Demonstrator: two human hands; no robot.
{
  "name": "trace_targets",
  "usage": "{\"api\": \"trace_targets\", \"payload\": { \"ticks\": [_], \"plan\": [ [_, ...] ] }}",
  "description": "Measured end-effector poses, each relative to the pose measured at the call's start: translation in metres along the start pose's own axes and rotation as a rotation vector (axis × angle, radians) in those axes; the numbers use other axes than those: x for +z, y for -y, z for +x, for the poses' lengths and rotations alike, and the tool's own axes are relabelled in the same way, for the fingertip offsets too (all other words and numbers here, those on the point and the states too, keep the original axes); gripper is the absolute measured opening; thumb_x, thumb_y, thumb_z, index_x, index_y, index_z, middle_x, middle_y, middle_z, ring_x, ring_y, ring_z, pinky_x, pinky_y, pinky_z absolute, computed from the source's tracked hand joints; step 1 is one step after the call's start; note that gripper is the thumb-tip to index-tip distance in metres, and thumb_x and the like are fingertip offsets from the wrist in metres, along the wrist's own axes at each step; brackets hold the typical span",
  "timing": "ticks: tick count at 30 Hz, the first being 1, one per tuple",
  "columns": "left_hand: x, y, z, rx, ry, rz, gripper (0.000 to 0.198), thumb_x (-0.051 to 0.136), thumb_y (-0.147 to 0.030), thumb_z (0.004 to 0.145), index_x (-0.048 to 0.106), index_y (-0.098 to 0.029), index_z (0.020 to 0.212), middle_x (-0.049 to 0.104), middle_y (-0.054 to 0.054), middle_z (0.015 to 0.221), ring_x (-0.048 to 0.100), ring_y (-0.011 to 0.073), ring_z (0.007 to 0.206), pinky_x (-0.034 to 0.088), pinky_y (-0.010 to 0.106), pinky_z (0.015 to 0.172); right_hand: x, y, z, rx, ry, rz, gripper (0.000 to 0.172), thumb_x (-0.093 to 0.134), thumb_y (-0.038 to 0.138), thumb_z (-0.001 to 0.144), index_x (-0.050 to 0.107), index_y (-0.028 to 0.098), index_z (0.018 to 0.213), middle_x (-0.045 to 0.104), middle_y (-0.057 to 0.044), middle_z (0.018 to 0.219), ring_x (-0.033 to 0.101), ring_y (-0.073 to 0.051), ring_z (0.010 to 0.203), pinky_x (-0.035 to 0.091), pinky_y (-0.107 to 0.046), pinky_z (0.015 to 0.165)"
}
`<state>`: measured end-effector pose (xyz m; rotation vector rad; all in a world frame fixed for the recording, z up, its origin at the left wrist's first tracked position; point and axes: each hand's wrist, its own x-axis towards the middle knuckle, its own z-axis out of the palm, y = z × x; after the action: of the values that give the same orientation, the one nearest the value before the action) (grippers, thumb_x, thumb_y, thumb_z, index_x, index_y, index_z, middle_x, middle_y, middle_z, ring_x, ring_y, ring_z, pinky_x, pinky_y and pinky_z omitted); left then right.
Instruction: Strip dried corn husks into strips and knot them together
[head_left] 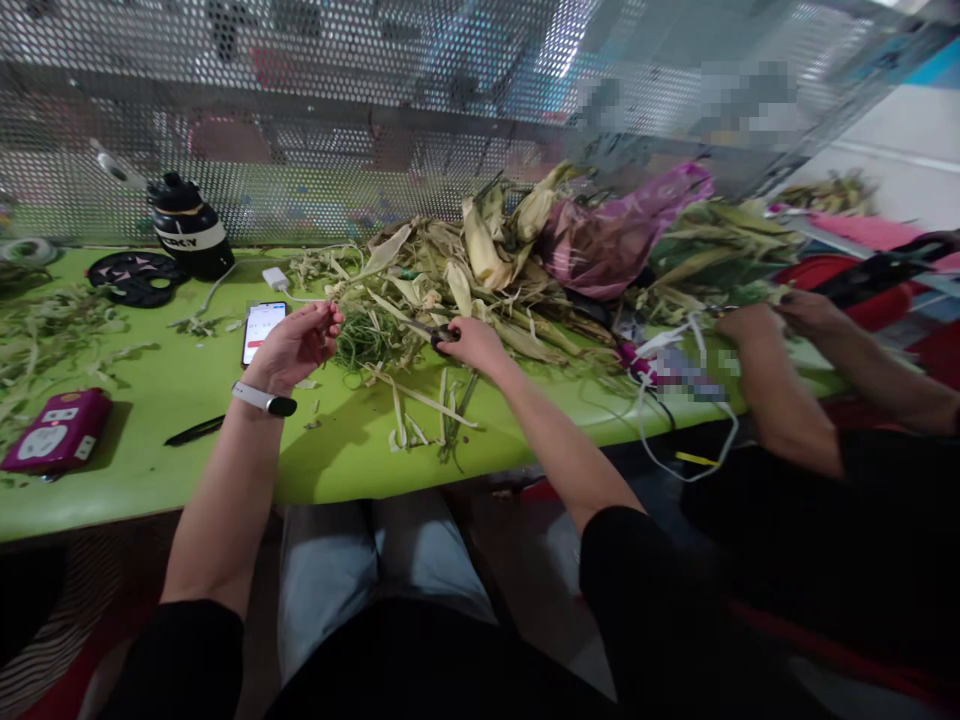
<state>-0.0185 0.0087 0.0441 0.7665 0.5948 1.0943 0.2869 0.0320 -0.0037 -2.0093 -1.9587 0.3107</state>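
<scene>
My left hand, a watch on its wrist, is raised above the table with fingers curled together in a pinch. Whatever it may hold is too small to make out. In my right hand are dark-handled scissors, directed left toward the heap of dry corn husks. A bundle of thin green strands lies between my hands. Cut husk strips are spread on the table just below. Beside my left hand lies a phone with its screen lit.
The green table also bears a black bottle, a black mask, a magenta box, a black pen-like object and a pink plastic bag. A perforated metal panel stands behind. At right, a co-worker's hands handle husks near white cables.
</scene>
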Motion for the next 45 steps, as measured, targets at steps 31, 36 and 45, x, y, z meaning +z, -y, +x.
{"api": "trace_targets", "payload": {
  "ticks": [31,36,45],
  "plan": [
    [0.017,0.027,0.005,-0.245,-0.031,-0.225,0.017,0.047,0.002,0.090,0.060,-0.008,0.085,0.054,0.000,0.063,0.048,0.0009,0.043,0.033,0.003,0.035,0.034,0.089,-0.020,-0.412,0.302,1.117,0.034,0.068,0.036,0.080,0.056,0.019,0.107,0.065,-0.005,0.108,0.046,-0.004,0.051,0.042,-0.021,0.043],
    [0.016,0.030,0.007,-0.239,-0.029,-0.159,0.017,0.050,0.004,0.088,0.060,-0.008,0.081,0.055,0.000,0.064,0.048,0.0008,0.044,0.032,0.003,0.034,0.035,0.085,-0.013,-0.449,0.310,1.096,0.037,0.073,0.049,0.077,0.059,0.017,0.091,0.062,0.000,0.084,0.048,-0.006,0.053,0.043,-0.021,0.044],
    [0.017,0.033,0.008,-0.225,-0.078,-0.129,0.016,0.052,0.003,0.087,0.061,-0.008,0.080,0.058,0.001,0.066,0.050,0.0012,0.045,0.033,0.003,0.034,0.026,0.086,-0.015,-0.266,0.377,1.177,0.027,0.068,0.038,0.082,0.049,0.020,0.089,0.054,0.007,0.064,0.053,-0.008,0.043,0.040,-0.021,0.042]
  ]
}}
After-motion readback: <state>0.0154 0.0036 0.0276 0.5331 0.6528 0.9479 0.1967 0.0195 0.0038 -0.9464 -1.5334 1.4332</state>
